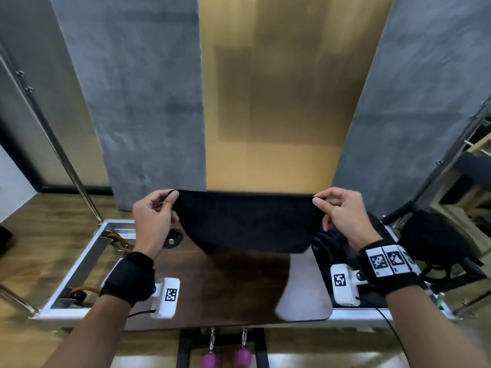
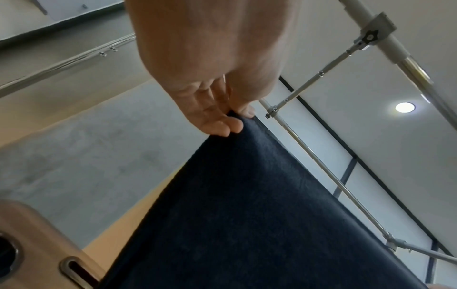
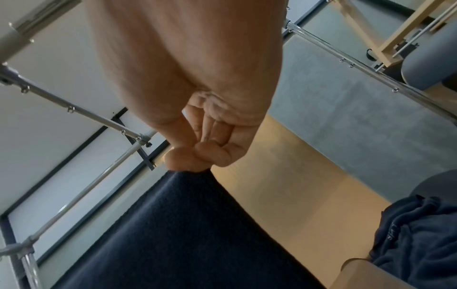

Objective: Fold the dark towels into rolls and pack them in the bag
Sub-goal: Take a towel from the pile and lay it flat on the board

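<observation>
Nearest to me are the two hands: my left hand (image 1: 152, 220) and right hand (image 1: 342, 216) each pinch a top corner of the dark towel (image 1: 247, 221) between thumb and fingers (image 2: 222, 127), stretched taut so it hangs flat above the counter (image 1: 239, 285). I'd guess that's to square it up before laying it down to roll. More dark towels (image 3: 418, 240) sit heaped at my right, the black bag (image 1: 435, 237) just beyond.
</observation>
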`<act>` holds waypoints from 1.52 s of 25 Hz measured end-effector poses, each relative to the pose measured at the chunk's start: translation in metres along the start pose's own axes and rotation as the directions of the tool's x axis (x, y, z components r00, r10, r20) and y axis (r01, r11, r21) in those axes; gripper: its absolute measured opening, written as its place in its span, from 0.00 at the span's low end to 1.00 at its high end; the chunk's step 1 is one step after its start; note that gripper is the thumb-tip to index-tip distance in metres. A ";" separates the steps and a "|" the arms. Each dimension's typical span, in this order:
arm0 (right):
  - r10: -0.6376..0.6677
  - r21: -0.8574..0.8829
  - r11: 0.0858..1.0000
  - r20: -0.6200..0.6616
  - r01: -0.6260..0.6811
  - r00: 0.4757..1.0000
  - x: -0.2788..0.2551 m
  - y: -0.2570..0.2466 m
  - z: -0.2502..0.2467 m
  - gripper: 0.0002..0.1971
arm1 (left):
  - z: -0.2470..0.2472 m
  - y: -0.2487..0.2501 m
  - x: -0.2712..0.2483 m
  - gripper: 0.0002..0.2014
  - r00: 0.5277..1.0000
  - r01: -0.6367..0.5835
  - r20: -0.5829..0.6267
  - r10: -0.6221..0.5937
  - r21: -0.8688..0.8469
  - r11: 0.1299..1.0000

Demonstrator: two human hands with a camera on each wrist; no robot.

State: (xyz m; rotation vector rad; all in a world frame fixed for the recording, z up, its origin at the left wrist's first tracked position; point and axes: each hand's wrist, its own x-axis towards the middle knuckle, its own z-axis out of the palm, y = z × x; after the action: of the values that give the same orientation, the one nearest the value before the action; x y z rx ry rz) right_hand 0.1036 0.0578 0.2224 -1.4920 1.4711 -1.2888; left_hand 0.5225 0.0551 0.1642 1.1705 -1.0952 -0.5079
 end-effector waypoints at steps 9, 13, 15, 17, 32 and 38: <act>0.072 0.090 0.994 -0.039 -0.068 0.997 0.018 0.017 0.008 0.06 | 0.009 -0.007 -0.003 0.06 0.995 0.092 0.037 -0.092 -0.023 0.995; 0.061 0.221 0.974 -0.001 -0.060 0.998 0.026 0.024 0.022 0.05 | 0.025 -0.010 0.003 0.08 0.979 0.200 0.068 -0.191 -0.166 0.966; 0.004 0.252 0.968 -0.018 0.001 1.000 0.033 0.022 0.024 0.05 | 0.029 -0.009 0.010 0.06 0.987 0.155 0.066 -0.144 -0.221 0.963; -0.045 0.275 0.960 -0.041 0.055 0.998 0.036 0.020 0.023 0.06 | 0.031 -0.004 0.014 0.04 0.994 0.097 0.066 -0.083 -0.258 0.961; 0.362 -0.106 0.929 0.040 -0.356 0.931 -0.060 0.154 0.020 0.06 | 0.005 -0.110 -0.131 0.11 0.927 0.348 0.073 -0.368 0.203 0.915; 0.395 -0.086 0.916 0.025 -0.392 0.918 -0.009 0.191 0.032 0.06 | 0.035 -0.134 -0.103 0.09 0.909 0.386 0.050 -0.415 0.279 0.879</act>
State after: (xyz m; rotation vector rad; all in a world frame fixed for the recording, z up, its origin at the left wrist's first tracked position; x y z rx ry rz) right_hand 0.0747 0.0342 0.0326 -1.1794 1.7055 -0.9584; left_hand 0.4755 0.0729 -0.0007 1.6389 -1.0345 -0.7710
